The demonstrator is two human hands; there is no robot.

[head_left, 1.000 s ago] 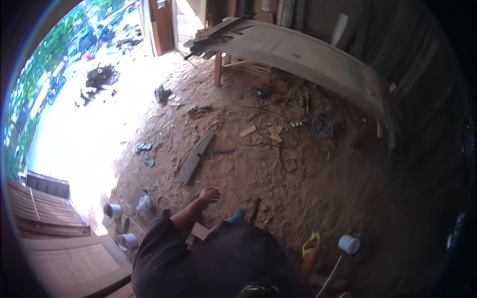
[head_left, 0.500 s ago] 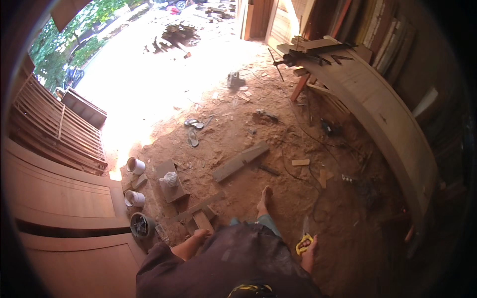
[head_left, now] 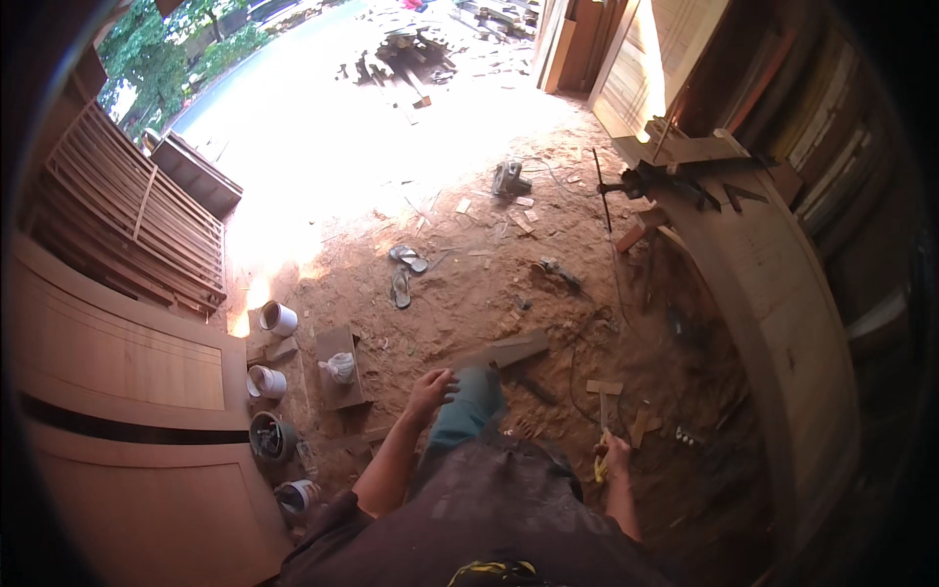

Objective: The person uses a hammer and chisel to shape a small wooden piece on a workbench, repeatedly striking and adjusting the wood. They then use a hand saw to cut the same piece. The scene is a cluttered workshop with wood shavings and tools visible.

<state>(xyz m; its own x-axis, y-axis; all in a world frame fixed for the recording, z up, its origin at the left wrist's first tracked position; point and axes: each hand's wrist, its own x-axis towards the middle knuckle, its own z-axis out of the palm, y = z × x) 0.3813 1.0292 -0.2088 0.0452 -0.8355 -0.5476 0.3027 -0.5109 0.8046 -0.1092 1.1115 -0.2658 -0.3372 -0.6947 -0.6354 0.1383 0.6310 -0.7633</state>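
My right hand (head_left: pixel 614 455) is closed round the yellow handle of a handsaw (head_left: pixel 606 409), whose blade points away from me over the dusty ground. Beside the blade's tip lies a small pale wood offcut (head_left: pixel 604 387). My left hand (head_left: pixel 428 393) hangs next to my bent knee in teal trousers, fingers apart and loosely bent, with nothing visible in it. Just past that knee, a notched wooden board (head_left: pixel 523 347) rests on the ground, partly hidden by the leg.
Left of me stand several pails (head_left: pixel 279 318) and a brown box (head_left: pixel 342 377) with a white bundle on top. Panelled wooden doors (head_left: pixel 127 333) line the left side. A long workpiece (head_left: pixel 773 284) with a clamp is at right. Sandals (head_left: pixel 406 259), power tools and cords lie ahead.
My left hand has risen forward to beside the knee, which has come up and forward. The saw has moved slightly forward in my right hand. The whole view has shifted.
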